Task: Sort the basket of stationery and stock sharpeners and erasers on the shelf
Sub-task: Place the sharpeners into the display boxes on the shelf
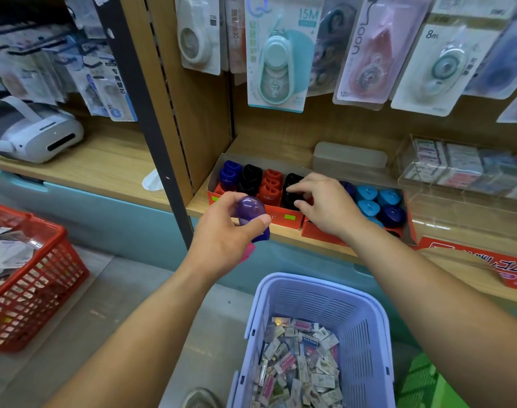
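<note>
While erasers [301, 360] are waiting in the basket [372, 319], your left hand [222, 234] is gripping a sharpener [248, 207]; right hand's [325, 201] hold unclear.

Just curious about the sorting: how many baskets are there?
2: a red basket at the left, a lilac basket at bottom middle. A green thing at bottom right may be a third.

The teal tape pack [276, 54] reads "15M", the white pack [439, 69] "8m", the red box [486, 266] "ゴム".
</note>
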A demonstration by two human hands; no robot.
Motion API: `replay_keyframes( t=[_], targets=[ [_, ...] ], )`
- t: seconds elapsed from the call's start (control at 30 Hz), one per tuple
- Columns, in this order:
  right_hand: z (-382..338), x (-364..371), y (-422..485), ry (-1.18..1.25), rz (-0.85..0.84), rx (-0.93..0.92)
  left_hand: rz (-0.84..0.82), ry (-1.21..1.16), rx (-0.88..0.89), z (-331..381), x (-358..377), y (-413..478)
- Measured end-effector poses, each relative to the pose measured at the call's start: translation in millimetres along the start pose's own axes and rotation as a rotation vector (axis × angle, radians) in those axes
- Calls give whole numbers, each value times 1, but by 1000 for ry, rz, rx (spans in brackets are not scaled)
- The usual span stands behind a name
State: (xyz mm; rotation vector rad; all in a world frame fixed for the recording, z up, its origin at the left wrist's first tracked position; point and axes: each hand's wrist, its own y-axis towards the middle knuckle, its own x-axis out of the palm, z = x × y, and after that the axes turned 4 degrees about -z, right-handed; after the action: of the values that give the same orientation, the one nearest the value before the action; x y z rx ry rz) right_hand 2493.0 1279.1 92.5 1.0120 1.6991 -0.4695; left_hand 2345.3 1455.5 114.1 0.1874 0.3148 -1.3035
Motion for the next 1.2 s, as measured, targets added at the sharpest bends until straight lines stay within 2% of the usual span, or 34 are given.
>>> replay_keyframes(
  t=[0.1, 0.2, 0.27, 0.37, 0.43, 0.53, 0.77, 1.0, 1.2],
  targets=[
    [-2, -3, -2, -14, -21, 14, 20, -38, 4, 1, -2, -1],
    [-11, -10, -16, 71, 75, 2, 48, -98, -2, 2, -4, 0],
    [-24, -12, -29, 319, 55, -16, 83, -96, 4, 0, -5, 2],
    [-47, -9, -45, 764, -152, -26, 144, -106, 2, -2, -5, 3],
    [-56, -4, -48, 878, -162, -14, 162, -158, -25, 0, -6, 3],
    [-64, -3, -46, 951, -133, 62, 143, -218, -40, 2, -8, 0],
    [-74, -14, -46, 1035, -265, 81, 131, -218, -1, 3, -12, -6],
    [-71, -13, -37, 836, -83, 10, 103, -156, -11, 2, -15, -4],
    [-72, -16, -32, 950, -172, 96, 80, -201, -41, -1, -19, -8]
  ],
)
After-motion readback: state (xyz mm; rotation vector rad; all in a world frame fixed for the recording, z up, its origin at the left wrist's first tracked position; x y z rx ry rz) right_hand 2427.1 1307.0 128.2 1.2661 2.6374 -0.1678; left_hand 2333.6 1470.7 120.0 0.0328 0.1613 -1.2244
